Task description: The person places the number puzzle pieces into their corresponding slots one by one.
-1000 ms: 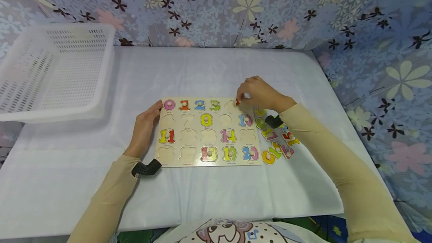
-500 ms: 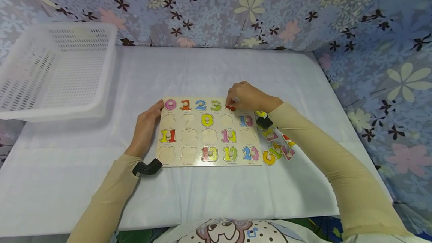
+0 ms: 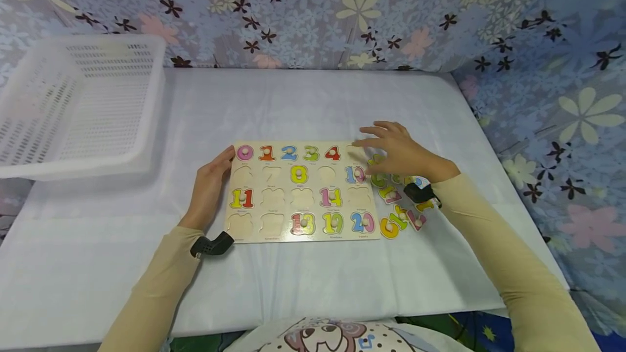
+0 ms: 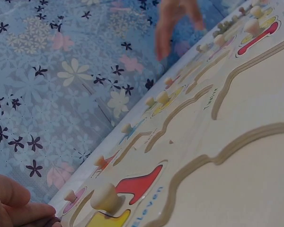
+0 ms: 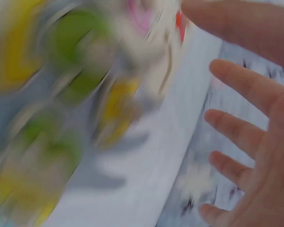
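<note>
The right hand [image 3: 398, 151] has left the red four [image 3: 332, 152] and spreads empty over loose numbers [image 3: 398, 220]; the left hand [image 3: 210, 181] touches the board [image 3: 287, 198], fingers straight. Pieces look light, stiff: pinch their knobs [image 4: 104, 196].

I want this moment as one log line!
left hand: touching puzzle board; right hand: fingers spread, holding nothing; red 4: in top row; loose number pieces: right of board

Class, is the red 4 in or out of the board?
In: the head view shows the red 4 lying in the top row of the board, beside the green 3.
</note>
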`<state>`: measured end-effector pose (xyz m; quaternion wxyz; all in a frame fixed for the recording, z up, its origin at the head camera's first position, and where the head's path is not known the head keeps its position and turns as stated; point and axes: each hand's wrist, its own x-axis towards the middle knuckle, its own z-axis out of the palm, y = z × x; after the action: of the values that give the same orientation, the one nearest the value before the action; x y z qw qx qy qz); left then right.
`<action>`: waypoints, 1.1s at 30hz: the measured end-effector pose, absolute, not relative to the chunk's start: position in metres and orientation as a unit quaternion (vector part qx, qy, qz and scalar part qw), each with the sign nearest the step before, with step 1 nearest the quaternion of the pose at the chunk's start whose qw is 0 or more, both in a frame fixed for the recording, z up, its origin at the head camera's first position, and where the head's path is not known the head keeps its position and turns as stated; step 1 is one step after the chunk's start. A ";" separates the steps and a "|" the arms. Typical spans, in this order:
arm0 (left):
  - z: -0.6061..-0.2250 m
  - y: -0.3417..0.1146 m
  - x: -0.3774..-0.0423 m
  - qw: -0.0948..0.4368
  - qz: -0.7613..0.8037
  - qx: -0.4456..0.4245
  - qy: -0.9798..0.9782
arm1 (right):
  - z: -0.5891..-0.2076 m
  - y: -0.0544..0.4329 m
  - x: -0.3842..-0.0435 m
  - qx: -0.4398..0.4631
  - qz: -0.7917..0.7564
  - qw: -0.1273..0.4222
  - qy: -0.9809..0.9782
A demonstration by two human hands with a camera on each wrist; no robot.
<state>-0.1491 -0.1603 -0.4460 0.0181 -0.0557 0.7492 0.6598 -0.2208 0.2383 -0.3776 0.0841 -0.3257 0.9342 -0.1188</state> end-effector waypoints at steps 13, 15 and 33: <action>-0.447 -0.161 -0.148 0.016 0.664 -0.057 0.746 | -0.394 0.325 -0.171 -0.214 -0.139 0.099 0.962; -0.446 -0.159 -0.148 0.018 0.669 -0.057 0.741 | -0.395 0.326 -0.168 -0.215 -0.138 0.092 0.963; -0.444 -0.158 -0.149 0.026 0.681 -0.060 0.729 | -0.407 0.273 -0.132 -0.230 -0.077 -0.051 0.969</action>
<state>-0.1485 -0.1579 -0.4443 0.0259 -0.0596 0.7293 0.6811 -0.1315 0.2726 -0.4067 -0.0512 -0.2302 0.9688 -0.0766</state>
